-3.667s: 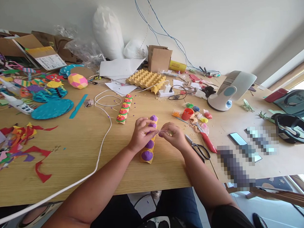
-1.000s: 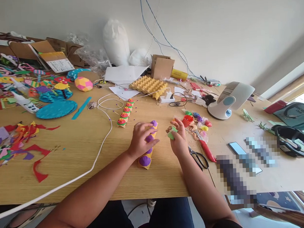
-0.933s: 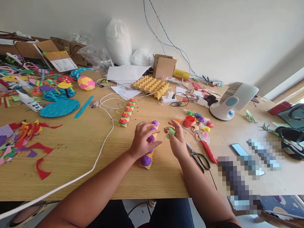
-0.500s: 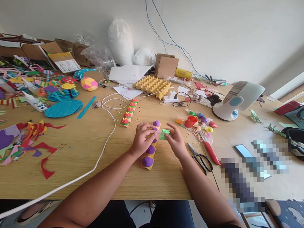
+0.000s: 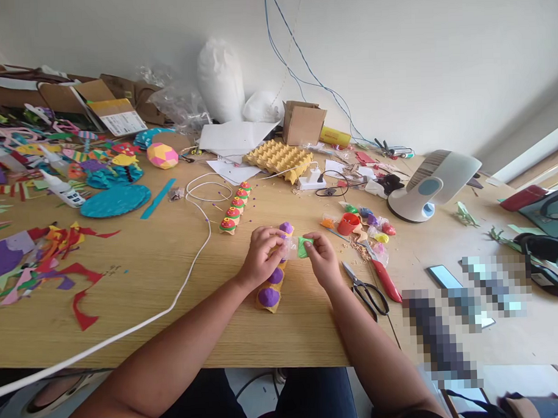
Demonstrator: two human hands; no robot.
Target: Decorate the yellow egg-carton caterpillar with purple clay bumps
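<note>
Between my hands is a small clear plastic bag (image 5: 291, 248) with green clay (image 5: 303, 247) inside. My left hand (image 5: 263, 253) pinches the clear end of the bag. On the other side, my right hand (image 5: 323, 256) grips the green end between thumb and fingers. Beneath them on the table lies an egg-carton strip (image 5: 269, 296) whose humps are covered in purple; my left hand and the bag hide its middle part. A finished-looking strip with red and green humps (image 5: 234, 212) lies farther off to the left.
Black-handled scissors (image 5: 367, 291) and a red-handled knife (image 5: 386, 279) lie right of my right hand. Behind them are a red cup (image 5: 348, 223) and several bagged clays. A white cable (image 5: 189, 270) crosses the table on the left. A yellow egg tray (image 5: 279, 158) and a white fan (image 5: 431, 185) stand farther back.
The bag is now stretched out more between my hands, showing its clear part. My right fingers have closed in on the green end; my left hand has barely moved.
</note>
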